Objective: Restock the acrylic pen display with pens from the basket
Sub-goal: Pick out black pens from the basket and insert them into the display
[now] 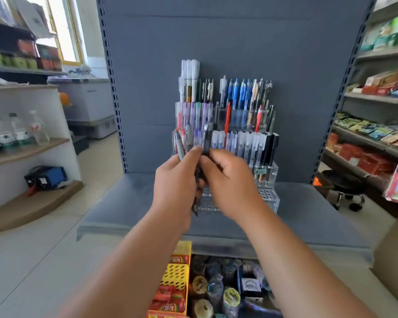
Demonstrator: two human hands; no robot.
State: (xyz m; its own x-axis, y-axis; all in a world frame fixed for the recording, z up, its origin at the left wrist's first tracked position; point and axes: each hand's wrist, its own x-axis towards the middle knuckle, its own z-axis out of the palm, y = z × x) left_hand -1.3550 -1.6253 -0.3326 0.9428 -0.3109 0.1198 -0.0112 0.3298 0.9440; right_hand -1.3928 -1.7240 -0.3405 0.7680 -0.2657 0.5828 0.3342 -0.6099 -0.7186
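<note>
A bundle of grey and dark pens [183, 143] stood upright in the left hand [175, 182], whose fingers [193, 154] were curled round it, the caps rising above the knuckles. One dark pen [207, 138] at the bundle's right side was pinched between thumb and forefinger of the right hand [230, 180], and the two hands touched. Just behind them the tiered acrylic pen display [268, 199] sat at the middle of the grey shelf's [308, 214] back edge, its upper rows packed with pens and round holes showing in its front row.
</note>
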